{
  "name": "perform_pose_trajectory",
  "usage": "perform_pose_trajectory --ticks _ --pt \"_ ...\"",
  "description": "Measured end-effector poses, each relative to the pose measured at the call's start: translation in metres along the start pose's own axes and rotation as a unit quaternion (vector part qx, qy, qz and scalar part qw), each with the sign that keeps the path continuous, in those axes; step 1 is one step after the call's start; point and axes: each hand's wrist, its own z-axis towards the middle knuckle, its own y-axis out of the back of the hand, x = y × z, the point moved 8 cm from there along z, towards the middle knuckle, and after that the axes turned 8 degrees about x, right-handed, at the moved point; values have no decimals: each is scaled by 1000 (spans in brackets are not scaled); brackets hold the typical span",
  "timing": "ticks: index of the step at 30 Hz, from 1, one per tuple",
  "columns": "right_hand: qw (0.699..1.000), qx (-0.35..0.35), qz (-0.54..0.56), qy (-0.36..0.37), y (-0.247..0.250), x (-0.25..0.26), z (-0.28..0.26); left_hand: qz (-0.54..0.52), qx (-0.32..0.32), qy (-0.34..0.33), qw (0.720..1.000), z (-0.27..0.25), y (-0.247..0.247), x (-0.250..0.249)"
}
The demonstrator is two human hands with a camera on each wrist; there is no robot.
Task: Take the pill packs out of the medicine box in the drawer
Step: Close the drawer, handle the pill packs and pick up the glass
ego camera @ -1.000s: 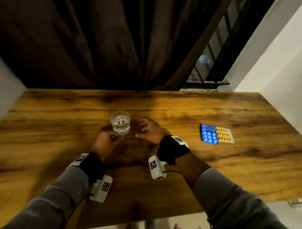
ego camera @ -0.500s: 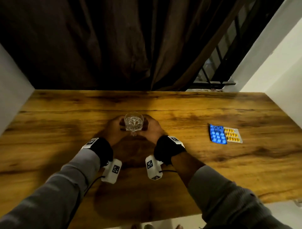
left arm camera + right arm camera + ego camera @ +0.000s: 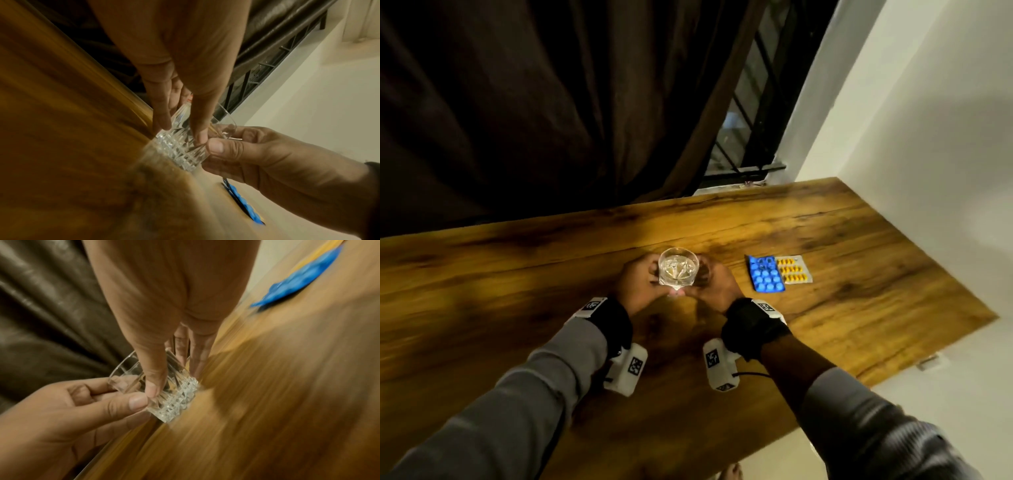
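Note:
A cut-glass tumbler [image 3: 678,271] sits between both hands on the wooden table [image 3: 517,274]. My left hand [image 3: 637,284] grips its left side, thumb and fingers curled round the glass [image 3: 180,146]. My right hand [image 3: 717,281] grips the right side the same way, thumb on the glass [image 3: 172,399]. A blue pill pack [image 3: 766,278] and a pack of yellow pills [image 3: 793,270] lie flat side by side on the table to the right of my right hand. No drawer or medicine box shows in any view.
A dark curtain [image 3: 551,102] hangs behind the table's far edge. A barred window [image 3: 750,130] and a white wall [image 3: 911,137] stand at the right. The table's right end [image 3: 962,308] and near edge are close by.
The right hand has closed onto the glass beside the left, and both hands have carried it to the right, nearer the pill packs. The head view has swung and tilted.

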Motion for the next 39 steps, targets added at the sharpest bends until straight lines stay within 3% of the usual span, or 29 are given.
perform_pose_trajectory --ticks 7,13,18,21,23,26,28,39 --pt "999 -44 -17 -16 61 -22 -13 12 68 -7 998 44 -58 -26" --pt "995 -50 -83 -9 86 -30 -8 26 87 -17 996 62 -77 -34" --pt "998 -48 -47 5 104 -42 -11 14 93 -16 995 66 -85 -39" --pt "992 -108 -66 -7 134 -60 -20 9 102 -23 994 64 -90 -39" --pt "974 -156 -153 -67 158 -79 -28 27 104 -30 994 62 -94 -42" --pt "955 -84 -232 -165 161 -110 -30 46 88 -32 995 62 -97 -43" --pt "955 -54 -233 -174 156 -120 -31 47 72 -28 996 65 -96 -41" --pt "942 -32 -265 -203 150 -120 -30 42 71 -31 996 64 -100 -43"
